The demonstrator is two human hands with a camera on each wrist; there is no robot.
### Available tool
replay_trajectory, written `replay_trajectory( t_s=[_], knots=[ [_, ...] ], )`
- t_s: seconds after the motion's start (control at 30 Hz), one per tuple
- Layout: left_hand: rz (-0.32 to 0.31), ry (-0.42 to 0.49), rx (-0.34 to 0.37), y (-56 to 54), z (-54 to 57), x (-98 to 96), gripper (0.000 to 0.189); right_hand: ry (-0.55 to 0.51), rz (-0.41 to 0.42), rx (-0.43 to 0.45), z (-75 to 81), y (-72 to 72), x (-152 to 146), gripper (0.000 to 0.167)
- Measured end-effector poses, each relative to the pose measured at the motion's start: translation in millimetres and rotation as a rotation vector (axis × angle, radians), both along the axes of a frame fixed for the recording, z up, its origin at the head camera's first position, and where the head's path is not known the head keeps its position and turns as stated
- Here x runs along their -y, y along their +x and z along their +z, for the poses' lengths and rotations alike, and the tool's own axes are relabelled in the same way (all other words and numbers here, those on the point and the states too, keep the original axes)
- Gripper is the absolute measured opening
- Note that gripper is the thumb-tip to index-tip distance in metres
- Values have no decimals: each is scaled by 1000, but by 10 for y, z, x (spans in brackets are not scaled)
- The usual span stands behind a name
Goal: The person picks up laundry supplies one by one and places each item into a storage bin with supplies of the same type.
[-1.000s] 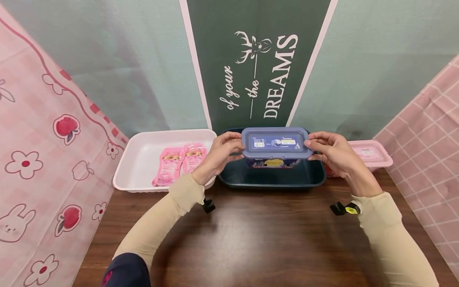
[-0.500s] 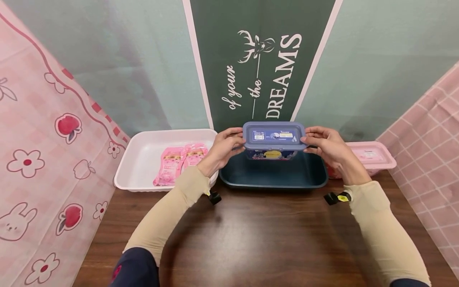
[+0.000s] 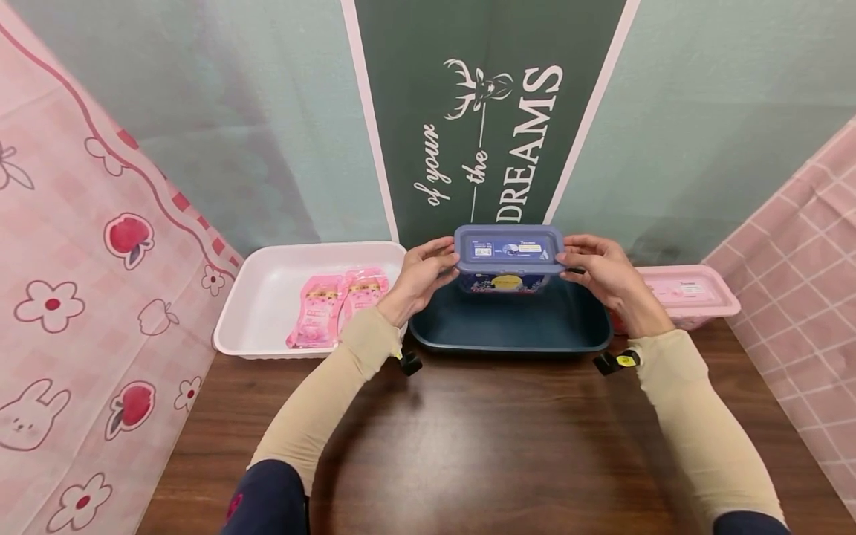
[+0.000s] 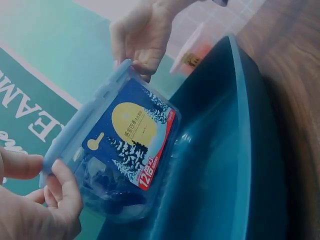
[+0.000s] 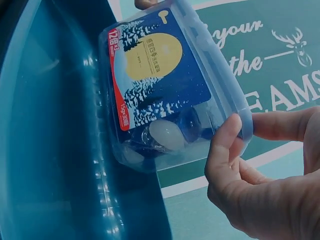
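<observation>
A clear plastic tub of laundry pods (image 3: 506, 284) with a blue lid (image 3: 510, 266) is held level at the back of a dark teal basin (image 3: 508, 348). My left hand (image 3: 423, 276) pinches the lid's left end between thumb and fingers. At the other end, my right hand (image 3: 605, 273) grips the lid's rim in the same way. In the right wrist view, white and blue pods (image 5: 166, 135) show through the tub's wall below its dark blue label (image 5: 187, 82). The left wrist view has the tub's lower edge overlapping the basin's inside.
Left of the basin stands a white tray (image 3: 257, 297) with pink pouches (image 3: 321, 308) in it. A pink-lidded tub (image 3: 689, 290) sits to the right, partly behind my right hand. Fabric hangs at the back and both sides; the brown wooden table (image 3: 468, 446) extends in front.
The tub has moved back toward the rear fabric and looks smaller, with both hands still on its lid. My forearms have shifted inward. The tray and basin stay put.
</observation>
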State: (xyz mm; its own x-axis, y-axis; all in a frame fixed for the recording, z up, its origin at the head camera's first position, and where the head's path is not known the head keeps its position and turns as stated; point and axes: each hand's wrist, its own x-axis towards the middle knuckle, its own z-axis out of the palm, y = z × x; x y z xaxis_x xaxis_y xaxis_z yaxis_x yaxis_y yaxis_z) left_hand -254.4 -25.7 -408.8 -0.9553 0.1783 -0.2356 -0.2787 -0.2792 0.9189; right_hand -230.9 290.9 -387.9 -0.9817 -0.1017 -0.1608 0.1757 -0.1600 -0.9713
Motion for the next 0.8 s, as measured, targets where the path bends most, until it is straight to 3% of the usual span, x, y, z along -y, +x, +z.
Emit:
replay_trajectory(
  t_s=[0.23,0.43,0.8],
  knots=[
    [-9,86,51,-117,-94,-1,54,-27,-36,-10,-66,-60,49,26],
    [-9,99,53,-207,-141,-1,59,-73,-41,-20,-132,-139,49,23],
    [14,166,84,-276,-350,-26,61,-119,-28,-15,-378,-224,14,30]
  ],
)
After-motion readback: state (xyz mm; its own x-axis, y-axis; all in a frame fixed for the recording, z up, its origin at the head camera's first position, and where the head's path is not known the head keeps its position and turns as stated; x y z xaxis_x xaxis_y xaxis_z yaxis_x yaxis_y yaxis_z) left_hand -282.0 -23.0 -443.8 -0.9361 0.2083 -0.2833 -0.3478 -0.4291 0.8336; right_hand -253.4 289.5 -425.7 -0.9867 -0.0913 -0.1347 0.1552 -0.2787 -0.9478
